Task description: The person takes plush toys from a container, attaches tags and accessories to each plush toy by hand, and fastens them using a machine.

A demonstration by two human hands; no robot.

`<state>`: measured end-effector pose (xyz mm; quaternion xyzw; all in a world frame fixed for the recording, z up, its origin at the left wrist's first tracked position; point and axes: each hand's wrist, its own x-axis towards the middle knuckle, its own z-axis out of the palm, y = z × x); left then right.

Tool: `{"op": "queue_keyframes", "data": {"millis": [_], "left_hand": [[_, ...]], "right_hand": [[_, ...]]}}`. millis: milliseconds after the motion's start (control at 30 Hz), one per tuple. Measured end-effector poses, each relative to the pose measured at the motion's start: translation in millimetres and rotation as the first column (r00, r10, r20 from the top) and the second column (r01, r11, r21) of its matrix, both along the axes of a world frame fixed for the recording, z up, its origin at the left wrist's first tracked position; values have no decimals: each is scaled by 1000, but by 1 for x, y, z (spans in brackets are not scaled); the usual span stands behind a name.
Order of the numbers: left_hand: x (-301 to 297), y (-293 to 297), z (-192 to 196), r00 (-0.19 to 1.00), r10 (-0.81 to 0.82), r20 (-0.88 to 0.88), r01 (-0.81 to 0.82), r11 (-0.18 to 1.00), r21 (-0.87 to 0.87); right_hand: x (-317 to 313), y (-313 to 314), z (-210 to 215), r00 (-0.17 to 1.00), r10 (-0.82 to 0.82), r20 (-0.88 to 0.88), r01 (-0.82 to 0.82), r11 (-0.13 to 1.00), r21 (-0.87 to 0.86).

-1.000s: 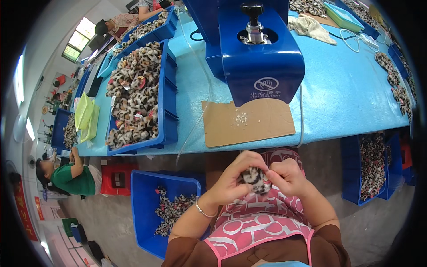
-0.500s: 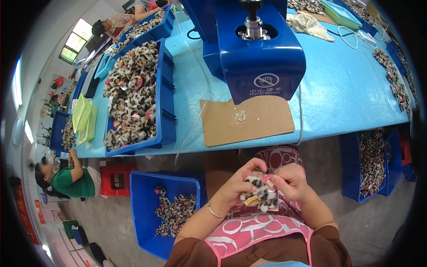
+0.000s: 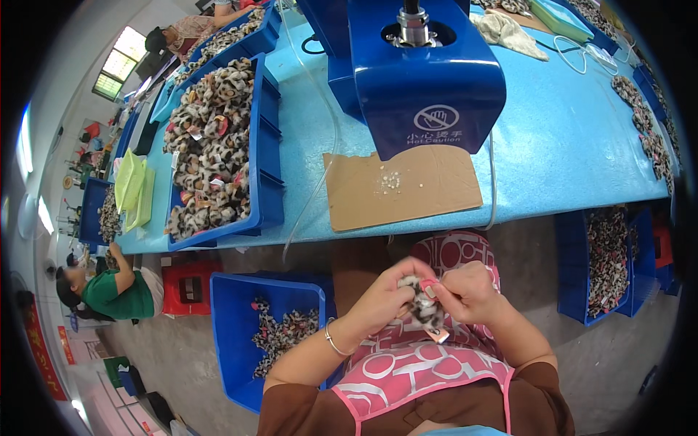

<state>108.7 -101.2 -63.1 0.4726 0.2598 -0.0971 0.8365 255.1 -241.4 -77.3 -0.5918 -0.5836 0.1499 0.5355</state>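
A crumpled pale cloth (image 3: pixel 509 33) lies on the blue table (image 3: pixel 574 145) near a green tray (image 3: pixel 558 26).

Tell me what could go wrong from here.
The furry toy between the left hand and right hand might slip and drop. The blue machine bears a crossed-out hand sign, so touching it could perhaps hurt. The heaped blue bin on the table might shed toys if bumped.

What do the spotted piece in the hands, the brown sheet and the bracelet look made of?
Spotted piece: soft plush, probably synthetic, from its fuzzy outline. Brown sheet: matte cardboard, judging by its ragged edge. Bracelet: likely polished metal, given its silvery shine.
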Motion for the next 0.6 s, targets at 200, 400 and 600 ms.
{"op": "queue_keyframes", "data": {"millis": [200,400,600], "left_hand": [[-1,-7,6,973,210,98,-205,977,-50],[-9,11,-10,980,108,165,-28,903,-429],[-8,3,13,990,-56,126,39,990,133]], "right_hand": [[1,-1,-6,996,-78,-31,77,997,-27],[-5,1,-8,974,-121,-194,102,989,-105],[-4,1,-14,858,-73,-509,-52,972,-227]]}}
